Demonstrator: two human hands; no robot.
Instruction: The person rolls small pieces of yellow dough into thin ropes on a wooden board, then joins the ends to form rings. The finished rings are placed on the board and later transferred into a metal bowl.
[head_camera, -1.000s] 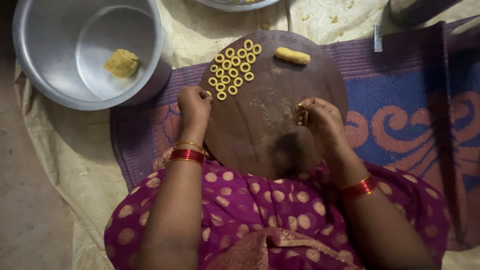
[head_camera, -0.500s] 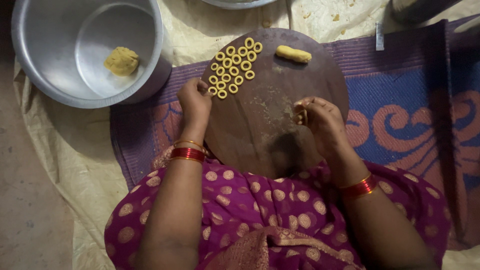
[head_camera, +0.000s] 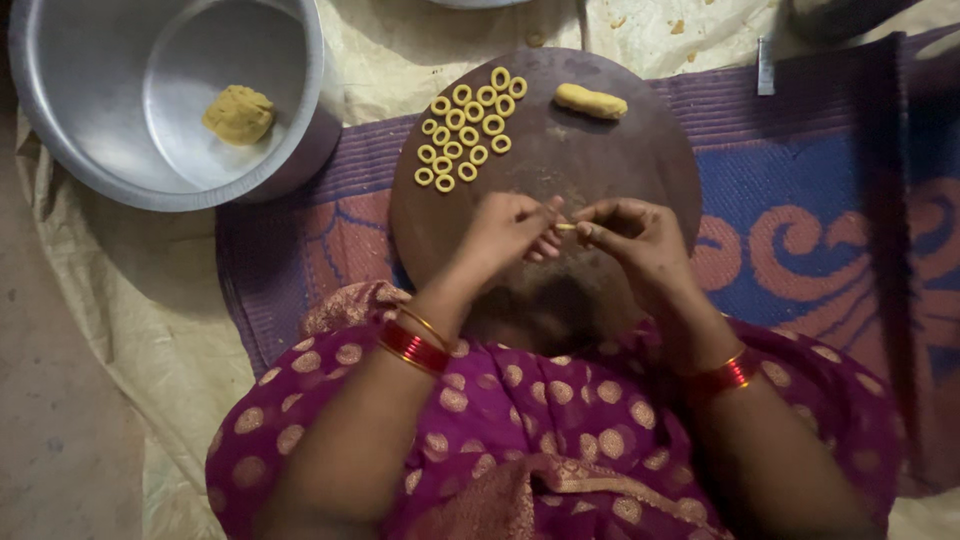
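A round dark wooden board (head_camera: 600, 160) lies in front of me on a patterned mat. Several small yellow dough rings (head_camera: 470, 125) sit in rows on its far left part. A short yellow dough roll (head_camera: 590, 100) lies at the board's far edge. My left hand (head_camera: 510, 230) and my right hand (head_camera: 630, 235) meet over the near middle of the board. Between their fingertips they pinch a thin strip of yellow dough (head_camera: 566, 227). Red bangles circle both wrists.
A large steel bowl (head_camera: 70, 150) stands at the far left with a lump of yellow dough (head_camera: 238, 113) inside. The purple and blue mat (head_camera: 820, 210) lies over a beige sheet (head_camera: 120, 330). My lap in magenta dotted cloth fills the bottom.
My left hand has left the dough rings and moved right; my right hand moved left. Both now meet at the board's middle, pinching a thin dough strip together.
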